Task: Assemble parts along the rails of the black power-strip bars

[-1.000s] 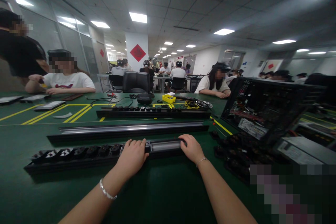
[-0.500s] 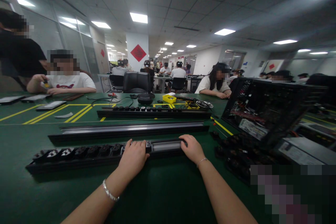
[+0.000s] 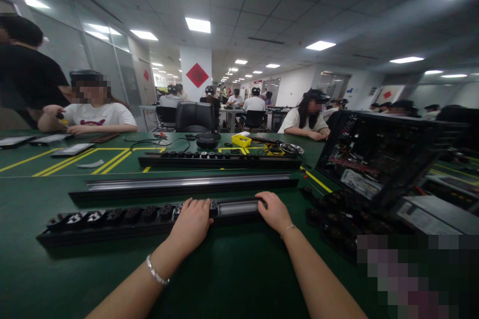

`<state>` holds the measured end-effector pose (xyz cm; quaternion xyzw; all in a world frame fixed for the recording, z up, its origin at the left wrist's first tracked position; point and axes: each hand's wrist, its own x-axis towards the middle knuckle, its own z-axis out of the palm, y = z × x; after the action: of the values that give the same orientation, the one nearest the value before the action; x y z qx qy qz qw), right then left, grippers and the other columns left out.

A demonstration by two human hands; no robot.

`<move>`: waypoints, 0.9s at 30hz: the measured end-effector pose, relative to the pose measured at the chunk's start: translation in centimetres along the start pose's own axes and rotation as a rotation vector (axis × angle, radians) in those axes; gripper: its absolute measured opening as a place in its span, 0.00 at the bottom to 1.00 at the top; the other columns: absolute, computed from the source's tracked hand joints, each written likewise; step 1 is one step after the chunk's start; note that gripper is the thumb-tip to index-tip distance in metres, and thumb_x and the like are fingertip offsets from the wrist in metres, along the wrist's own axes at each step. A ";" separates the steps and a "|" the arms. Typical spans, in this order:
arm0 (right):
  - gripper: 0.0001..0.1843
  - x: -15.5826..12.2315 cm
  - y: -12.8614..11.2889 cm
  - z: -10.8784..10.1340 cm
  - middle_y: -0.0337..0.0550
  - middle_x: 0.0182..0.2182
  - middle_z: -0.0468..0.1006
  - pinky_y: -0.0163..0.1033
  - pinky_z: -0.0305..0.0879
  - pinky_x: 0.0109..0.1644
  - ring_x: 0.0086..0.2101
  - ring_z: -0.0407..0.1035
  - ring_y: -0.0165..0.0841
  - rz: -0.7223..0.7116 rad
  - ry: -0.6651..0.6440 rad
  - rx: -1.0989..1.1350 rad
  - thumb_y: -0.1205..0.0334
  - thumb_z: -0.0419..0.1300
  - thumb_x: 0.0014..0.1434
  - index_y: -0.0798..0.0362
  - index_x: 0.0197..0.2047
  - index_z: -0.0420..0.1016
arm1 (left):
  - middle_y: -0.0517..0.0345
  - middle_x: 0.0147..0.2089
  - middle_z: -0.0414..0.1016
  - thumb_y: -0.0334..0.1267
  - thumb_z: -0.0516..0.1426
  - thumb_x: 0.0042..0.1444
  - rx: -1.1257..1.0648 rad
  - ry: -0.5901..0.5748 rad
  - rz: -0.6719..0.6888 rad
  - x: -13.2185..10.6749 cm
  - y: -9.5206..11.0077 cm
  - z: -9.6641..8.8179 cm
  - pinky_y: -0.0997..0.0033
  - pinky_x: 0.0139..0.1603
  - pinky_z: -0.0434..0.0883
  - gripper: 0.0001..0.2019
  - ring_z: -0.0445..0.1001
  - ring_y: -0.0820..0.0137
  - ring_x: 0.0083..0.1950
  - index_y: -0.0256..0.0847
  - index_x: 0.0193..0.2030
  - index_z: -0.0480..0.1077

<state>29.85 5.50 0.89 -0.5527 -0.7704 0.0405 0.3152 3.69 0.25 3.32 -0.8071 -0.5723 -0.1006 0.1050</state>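
Observation:
A long black rail [image 3: 112, 237] lies across the table in front of me, with several black and white modules like power sockets [image 3: 132, 214] set in a row along its left part. My left hand [image 3: 192, 219] lies over the right end of that row, fingers across the top and thumb on the near side, covering some modules. The rail's bare silver channel [image 3: 237, 208] shows between my hands. My right hand [image 3: 274, 212] grips the rail's right end, fingers bent over the far edge.
Behind lie an empty rail [image 3: 187, 182] and another rail with modules [image 3: 220, 160]. To the right are loose black parts [image 3: 337, 219], an open computer case [image 3: 374, 154] and a metal box [image 3: 441, 212]. A yellow bin [image 3: 241, 140] stands farther back. Co-workers sit across the table.
My left hand has shifted very slightly to the right, along with the end module beside its fingers. The right hand stays in place. A person at far left has turned their head.

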 end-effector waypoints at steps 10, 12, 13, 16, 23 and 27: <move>0.15 0.0 0.0 0.0 0.43 0.41 0.74 0.39 0.59 0.50 0.44 0.64 0.34 0.010 -0.009 0.009 0.64 0.49 0.53 0.52 0.42 0.72 | 0.45 0.49 0.69 0.35 0.49 0.54 -0.064 -0.033 0.011 0.2 -0.2 0.2 0.61 0.53 0.60 0.22 0.66 0.61 0.50 0.35 0.56 0.60; 0.15 0.0 0.1 0.0 0.43 0.41 0.74 0.39 0.59 0.50 0.44 0.64 0.34 0.015 -0.013 0.008 0.64 0.49 0.53 0.52 0.42 0.72 | 0.46 0.49 0.69 0.35 0.49 0.54 -0.079 -0.036 0.011 0.2 -0.3 0.3 0.61 0.52 0.60 0.22 0.66 0.62 0.50 0.35 0.56 0.60; 0.15 0.0 0.1 0.1 0.43 0.41 0.74 0.40 0.59 0.51 0.44 0.64 0.34 0.014 -0.014 0.006 0.64 0.49 0.53 0.52 0.42 0.72 | 0.46 0.49 0.69 0.35 0.49 0.54 -0.080 -0.035 0.014 0.2 -0.3 0.4 0.61 0.52 0.61 0.22 0.66 0.62 0.50 0.35 0.56 0.60; 0.15 0.1 0.2 0.2 0.43 0.41 0.74 0.39 0.59 0.51 0.44 0.64 0.34 -0.001 -0.004 -0.003 0.64 0.49 0.53 0.53 0.41 0.72 | 0.46 0.48 0.70 0.35 0.49 0.54 -0.071 -0.023 0.023 0.2 -0.4 0.6 0.62 0.53 0.60 0.21 0.66 0.63 0.49 0.34 0.56 0.60; 0.14 0.0 0.2 0.2 0.43 0.41 0.74 0.39 0.59 0.50 0.44 0.64 0.34 -0.009 0.003 -0.010 0.64 0.49 0.53 0.52 0.41 0.72 | 0.45 0.49 0.69 0.33 0.49 0.54 -0.073 -0.011 0.038 0.2 -0.2 0.9 0.62 0.52 0.62 0.22 0.66 0.62 0.50 0.33 0.57 0.59; 0.15 0.0 0.2 0.1 0.43 0.41 0.74 0.39 0.59 0.50 0.44 0.64 0.34 -0.007 -0.004 -0.010 0.64 0.49 0.54 0.53 0.42 0.72 | 0.45 0.50 0.68 0.33 0.48 0.55 -0.089 -0.022 0.026 0.2 -0.1 1.0 0.62 0.53 0.62 0.22 0.66 0.62 0.51 0.34 0.58 0.58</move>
<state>29.92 5.60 0.74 -0.5513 -0.7732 0.0367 0.3111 3.65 0.73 2.41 -0.8194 -0.5577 -0.1158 0.0642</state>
